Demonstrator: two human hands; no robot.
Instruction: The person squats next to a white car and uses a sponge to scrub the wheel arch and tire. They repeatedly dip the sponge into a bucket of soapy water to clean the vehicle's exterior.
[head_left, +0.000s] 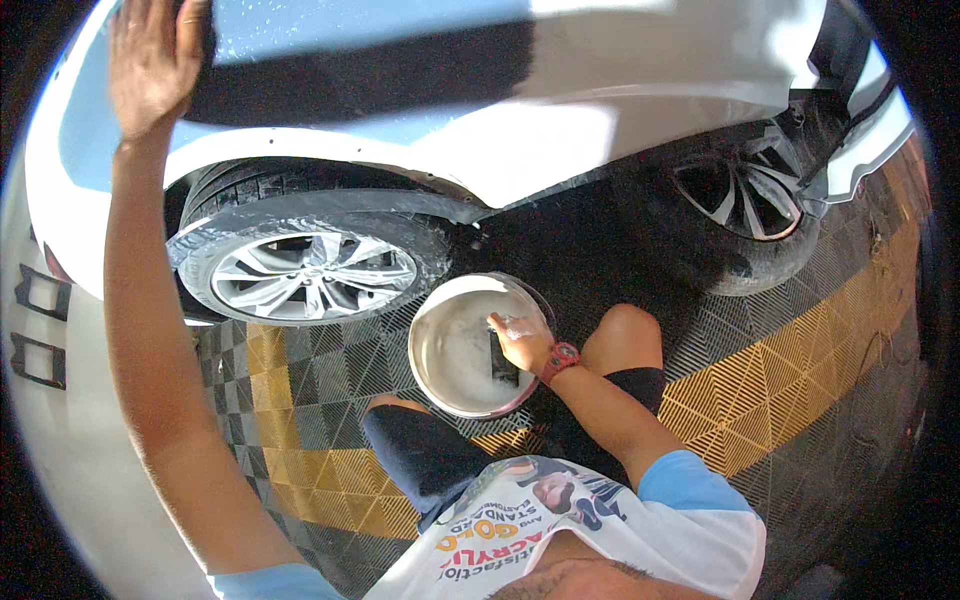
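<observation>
My left hand lies flat against the white car body panel at the upper left, fingers stretched out, the tips cut off by the picture's edge. My right hand, with suds on it and a red watch at the wrist, is inside the rim of a round bucket. It grips a dark block-like object, whose exact kind I cannot tell. Whitish foamy water fills the bucket's bottom. Water drops dot the car's panel near the top.
A car wheel with a silver alloy rim stands just left of the bucket, its tire wet or soapy. Another wheel is at the right. Grey and yellow slatted floor tiles lie below. My bent knees flank the bucket.
</observation>
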